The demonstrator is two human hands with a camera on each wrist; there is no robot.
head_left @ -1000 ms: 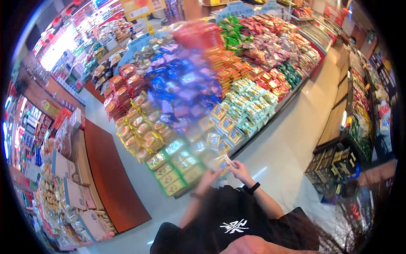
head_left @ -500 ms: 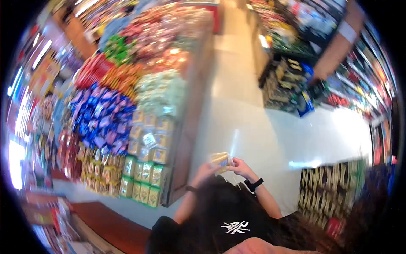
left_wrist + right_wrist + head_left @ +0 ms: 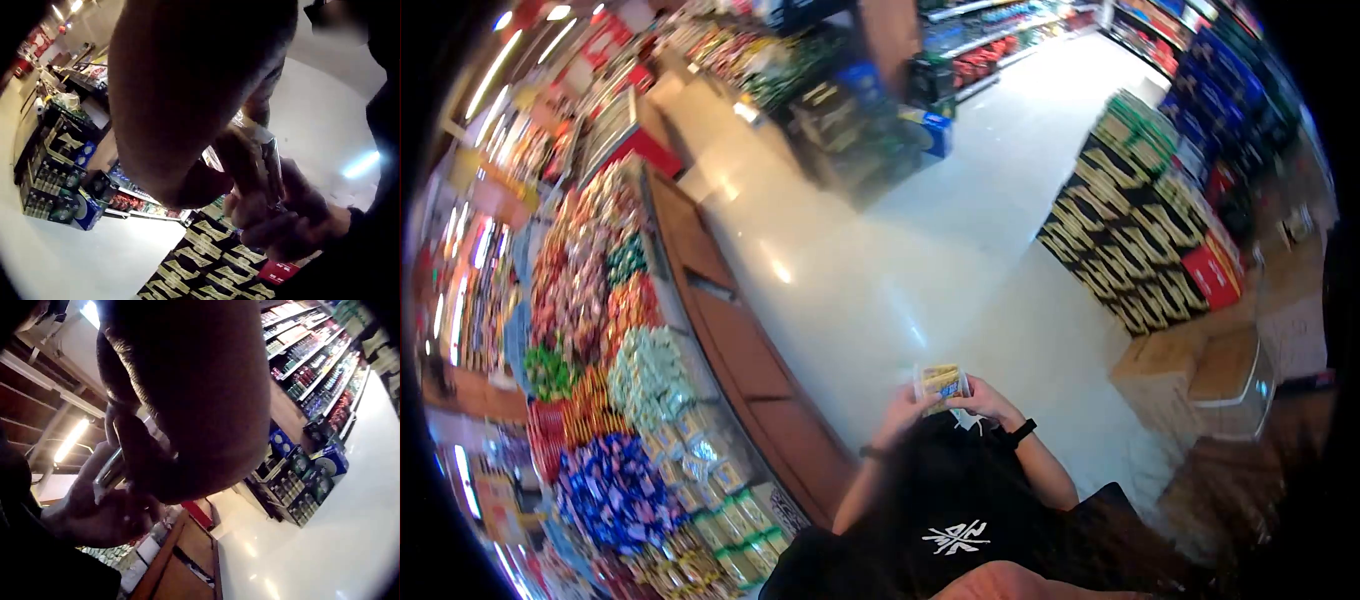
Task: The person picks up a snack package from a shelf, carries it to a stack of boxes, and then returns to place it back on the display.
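Carton stack [image 3: 1125,240] now ahead-right of held packet [image 3: 941,381]

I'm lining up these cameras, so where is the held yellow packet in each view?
Head: the packet, low, just right of centre, between left hand and right hand.
Left wrist: right of centre, the packet partly hidden.
Right wrist: left of centre, the packet showing mainly a narrow edge.
Shared landmark: the lower blue box, at upper centre, lower left and right respectively.

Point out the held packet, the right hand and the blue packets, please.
Held packet [image 3: 942,382]: head view, its printed face.
Right hand [image 3: 990,399]: head view, its middle.
Blue packets [image 3: 615,490]: head view, middle of heap.
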